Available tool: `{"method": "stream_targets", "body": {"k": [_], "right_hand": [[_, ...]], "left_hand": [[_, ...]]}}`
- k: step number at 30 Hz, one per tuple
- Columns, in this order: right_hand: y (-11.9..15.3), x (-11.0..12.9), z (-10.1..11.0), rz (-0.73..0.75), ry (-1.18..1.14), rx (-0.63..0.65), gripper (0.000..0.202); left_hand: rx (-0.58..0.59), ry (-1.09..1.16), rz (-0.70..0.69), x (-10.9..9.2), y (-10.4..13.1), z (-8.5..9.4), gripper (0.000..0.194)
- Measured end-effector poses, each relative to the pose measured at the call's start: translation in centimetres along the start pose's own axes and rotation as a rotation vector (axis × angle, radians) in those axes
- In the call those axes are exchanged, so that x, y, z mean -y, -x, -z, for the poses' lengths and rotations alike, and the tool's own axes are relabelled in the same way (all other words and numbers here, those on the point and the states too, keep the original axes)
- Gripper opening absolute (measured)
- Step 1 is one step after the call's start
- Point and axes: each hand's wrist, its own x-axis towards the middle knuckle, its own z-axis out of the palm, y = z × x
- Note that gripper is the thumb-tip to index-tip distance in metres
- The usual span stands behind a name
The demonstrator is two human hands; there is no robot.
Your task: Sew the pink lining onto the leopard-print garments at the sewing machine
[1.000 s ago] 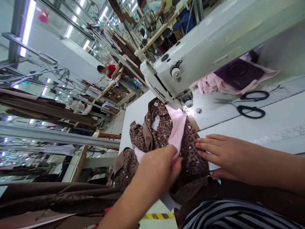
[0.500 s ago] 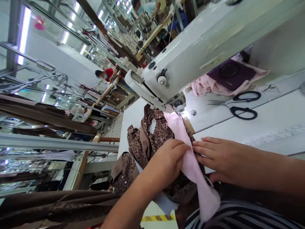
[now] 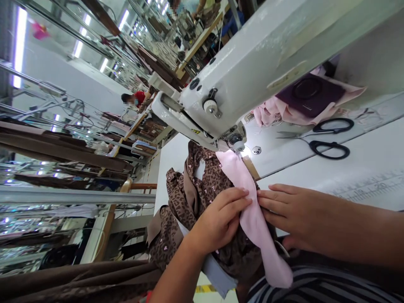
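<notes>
A pink fabric strip (image 3: 252, 214) runs from under the needle area of the white sewing machine (image 3: 233, 80) down toward my lap. Beneath it lies a brown leopard-print garment (image 3: 176, 193), bunched on the table. My left hand (image 3: 222, 214) has its fingers bent together at the strip's left edge, fingertips on the pink cloth; whether cloth is pinched is hidden. Along the right edge, my right hand (image 3: 290, 210) rests with fingers stretched out, tips touching the strip and the print cloth.
Black-handled scissors (image 3: 330, 145) lie right of the needle. Behind them a dark purple object (image 3: 311, 94) sits on pink cloth (image 3: 268, 112). A printed ruler scale (image 3: 372, 185) marks the table's right. People work at far tables; brown cloth hangs at left.
The view has shifted slightly. My left hand's fingers have straightened a little on the strip, which lies flatter between my hands. My right hand keeps nearly the same place.
</notes>
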Motion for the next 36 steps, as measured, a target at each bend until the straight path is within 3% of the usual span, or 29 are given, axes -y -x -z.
{"method": "stream_targets", "body": {"k": [8,14,17,23,27,32,36], "right_hand": [[0.0,-0.1,0.1,-0.003,0.0,0.019,0.054],[0.0,-0.1,0.1,0.001,0.023,0.019,0.055],[0.0,-0.1,0.1,-0.006,0.014,0.011,0.054],[-0.1,-0.3,0.1,-0.006,-0.041,0.033,0.059],[-0.2,-0.3,0.2,0.002,-0.048,0.045,0.051],[-0.3,-0.6,0.4,0.02,0.024,-0.01,0.064],[-0.7,-1.1,0.9,0.037,0.032,0.013,0.06]], "left_hand": [[0.067,-0.186,0.031,0.2,-0.7,-0.1,0.05],[-0.076,-0.381,-0.073,1.2,-0.5,0.1,0.051],[-0.146,-0.465,-0.115,1.2,-1.0,-0.2,0.041],[0.015,-0.598,0.113,-1.3,-3.0,-1.4,0.016],[-0.036,-0.486,0.019,-1.4,-3.5,-2.3,0.026],[-0.11,-0.374,-0.135,1.4,-2.5,-2.0,0.022],[-0.057,-0.304,-0.127,1.7,-2.6,-1.3,0.019]]}}
